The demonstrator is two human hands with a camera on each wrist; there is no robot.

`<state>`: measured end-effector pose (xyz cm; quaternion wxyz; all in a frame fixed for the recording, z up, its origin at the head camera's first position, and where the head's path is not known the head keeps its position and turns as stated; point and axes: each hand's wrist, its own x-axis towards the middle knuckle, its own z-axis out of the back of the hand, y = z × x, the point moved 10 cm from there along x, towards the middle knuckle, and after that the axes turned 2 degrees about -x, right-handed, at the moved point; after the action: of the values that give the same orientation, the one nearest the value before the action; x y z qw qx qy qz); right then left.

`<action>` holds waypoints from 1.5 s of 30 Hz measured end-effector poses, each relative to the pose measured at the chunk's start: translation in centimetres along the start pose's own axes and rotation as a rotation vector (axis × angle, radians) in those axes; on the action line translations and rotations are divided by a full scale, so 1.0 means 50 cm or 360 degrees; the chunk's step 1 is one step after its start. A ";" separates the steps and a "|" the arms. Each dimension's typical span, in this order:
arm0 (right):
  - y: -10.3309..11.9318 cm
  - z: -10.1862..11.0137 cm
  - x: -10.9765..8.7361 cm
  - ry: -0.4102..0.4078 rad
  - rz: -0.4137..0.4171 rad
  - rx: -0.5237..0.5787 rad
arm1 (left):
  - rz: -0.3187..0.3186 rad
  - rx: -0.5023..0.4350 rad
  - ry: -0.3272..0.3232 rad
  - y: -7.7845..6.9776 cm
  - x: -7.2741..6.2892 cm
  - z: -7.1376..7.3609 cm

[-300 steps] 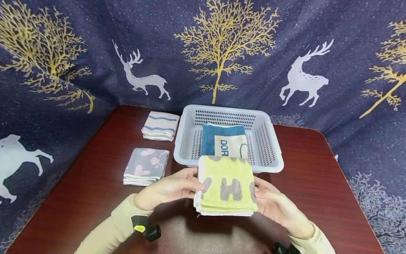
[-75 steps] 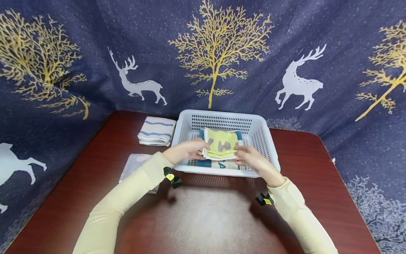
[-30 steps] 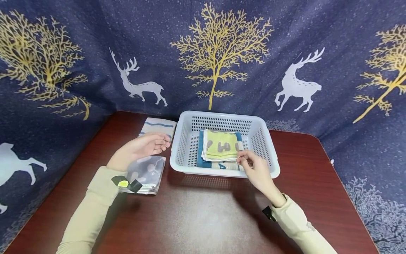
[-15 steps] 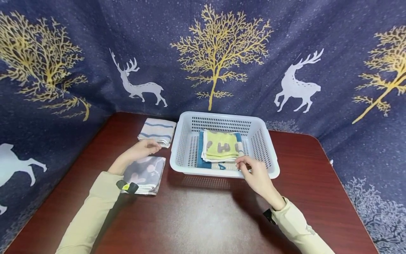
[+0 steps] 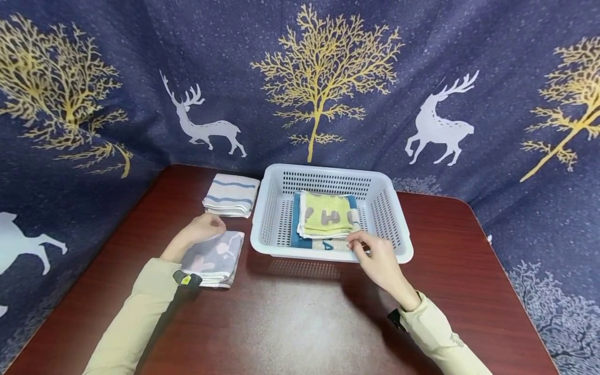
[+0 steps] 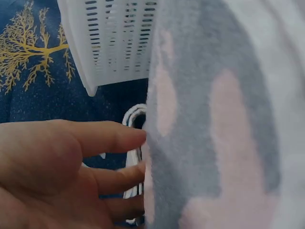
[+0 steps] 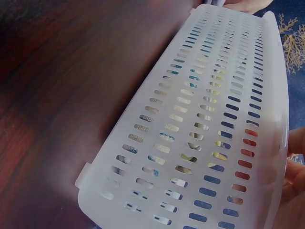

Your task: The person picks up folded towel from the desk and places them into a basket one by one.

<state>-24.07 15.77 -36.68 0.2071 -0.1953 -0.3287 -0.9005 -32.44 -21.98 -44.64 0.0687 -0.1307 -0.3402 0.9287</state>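
Note:
In the head view my left hand (image 5: 201,228) is at the far edge of a folded grey towel (image 5: 213,258) with pink shapes. The left wrist view shows its fingertips right at the edge of that towel, partly behind it. A light plastic basket (image 5: 304,254) holds a folded yellow towel (image 5: 328,211) with a grey H, lying on a blue and cream towel (image 5: 297,229). Over the basket's front rim hangs my right hand (image 5: 379,258), its fingers loosely bent near the yellow towel's front right corner and holding nothing.
A folded white towel with blue stripes (image 5: 233,195) lies left of the basket, behind the grey towel. All stand on a reddish-brown table (image 5: 300,317). Behind it hangs a dark blue cloth (image 5: 276,125) with deer and trees.
Earlier both hands carried the yellow towel into the basket, onto the blue one. My left hand has since let go and moved left to the grey towel; the right has stayed at the basket's front.

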 end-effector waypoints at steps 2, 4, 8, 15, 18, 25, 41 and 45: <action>0.002 0.000 -0.001 0.0000 0.0009 -0.0018 | 0.0072 0.0049 -0.0008 0.010 -0.005 0.004; 0.003 0.000 -0.003 -0.0004 0.0014 -0.0044 | 0.0124 0.0091 0.0012 0.015 -0.009 0.007; 0.007 0.001 -0.005 -0.0010 0.0033 -0.0099 | 0.0149 0.0079 0.0110 0.019 -0.015 0.007; 0.008 -0.002 -0.008 0.0000 0.0041 -0.0175 | 0.0044 0.0080 0.0227 0.015 -0.015 0.003; 0.005 -0.003 -0.009 0.0005 0.0027 -0.0174 | -0.0001 0.0096 0.0242 0.010 -0.017 0.001; 0.005 -0.004 -0.010 0.0014 0.0011 -0.0185 | -0.0059 0.0076 0.0236 0.003 -0.026 -0.002; 0.003 -0.005 -0.011 -0.0001 0.0018 -0.0230 | -0.0084 0.0082 0.0326 -0.001 -0.054 -0.017; 0.003 -0.005 -0.011 -0.0001 0.0022 -0.0232 | -0.0039 0.0030 0.0356 0.003 -0.061 -0.023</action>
<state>-23.59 15.63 -37.04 0.1985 -0.2124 -0.2608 -0.9206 -29.20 -22.03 -44.98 0.1189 -0.2287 -0.3234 0.9105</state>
